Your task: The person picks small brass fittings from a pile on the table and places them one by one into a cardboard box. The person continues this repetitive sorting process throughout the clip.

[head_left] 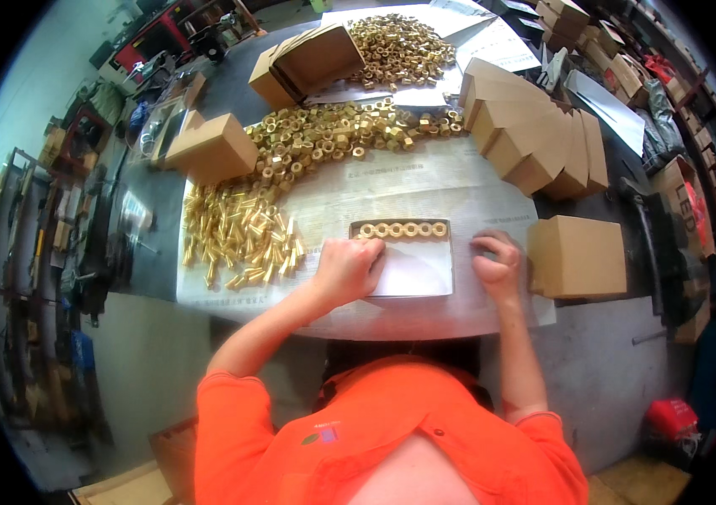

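A shallow box [413, 275] with a white bottom lies on the paper sheet in front of me. Along its far wall stands one row of several brass nuts [397, 231]. My left hand [348, 271] reaches over the box's left side, closed, with its fingertips near the left end of the row; what it holds, if anything, is hidden. Just right of the box, apart from it, my right hand [497, 263] has its fingers curled in, and I cannot make out anything in them. Slim brass fittings [244, 238] are heaped to the left.
Loose brass nuts [324, 139] spread behind the box, and another nut pile [400, 52] lies farther back. An open cardboard box [312, 63] and a smaller carton [215, 149] border them. At right are leaning cartons [535, 139] and a closed carton [578, 257]. Shelves flank both sides.
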Action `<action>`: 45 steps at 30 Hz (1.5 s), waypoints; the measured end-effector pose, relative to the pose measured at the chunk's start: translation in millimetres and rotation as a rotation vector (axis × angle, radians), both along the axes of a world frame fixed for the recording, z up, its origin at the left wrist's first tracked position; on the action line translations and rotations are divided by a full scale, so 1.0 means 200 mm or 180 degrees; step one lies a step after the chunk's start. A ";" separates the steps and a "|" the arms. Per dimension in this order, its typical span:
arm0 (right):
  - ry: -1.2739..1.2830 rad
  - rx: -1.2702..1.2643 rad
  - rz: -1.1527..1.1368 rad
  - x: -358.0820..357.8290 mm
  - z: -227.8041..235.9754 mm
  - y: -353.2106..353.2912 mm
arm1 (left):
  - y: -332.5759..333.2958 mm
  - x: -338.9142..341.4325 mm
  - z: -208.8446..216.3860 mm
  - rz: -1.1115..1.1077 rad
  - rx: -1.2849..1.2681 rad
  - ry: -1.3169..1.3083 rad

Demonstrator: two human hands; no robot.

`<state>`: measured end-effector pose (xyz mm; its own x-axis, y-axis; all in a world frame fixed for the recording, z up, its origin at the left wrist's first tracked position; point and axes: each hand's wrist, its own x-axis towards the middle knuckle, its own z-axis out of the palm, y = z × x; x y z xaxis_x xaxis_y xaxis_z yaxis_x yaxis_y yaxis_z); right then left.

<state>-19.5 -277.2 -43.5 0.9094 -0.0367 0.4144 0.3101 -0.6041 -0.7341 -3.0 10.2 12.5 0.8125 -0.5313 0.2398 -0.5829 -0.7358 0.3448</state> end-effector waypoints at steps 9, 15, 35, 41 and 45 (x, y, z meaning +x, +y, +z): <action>0.0071 0.0099 -0.0073 0.00 -0.02 0.01 | -0.01 0.02 -0.03 0.0327 0.0440 -0.0075; 0.0068 0.0130 -0.0119 0.00 -0.01 0.01 | 0.05 0.13 0.07 0.0032 -0.0174 0.0971; 0.0100 0.0255 -0.0039 0.00 0.00 0.01 | 0.06 0.83 -0.22 0.0998 0.0303 -0.0262; 0.0204 0.0280 -0.0102 0.00 -0.04 0.01 | 0.13 0.48 0.01 0.0617 -0.0788 0.0308; 0.0220 0.0248 -0.0110 0.00 -0.04 0.00 | 0.05 0.22 0.12 0.0208 -0.0958 0.0483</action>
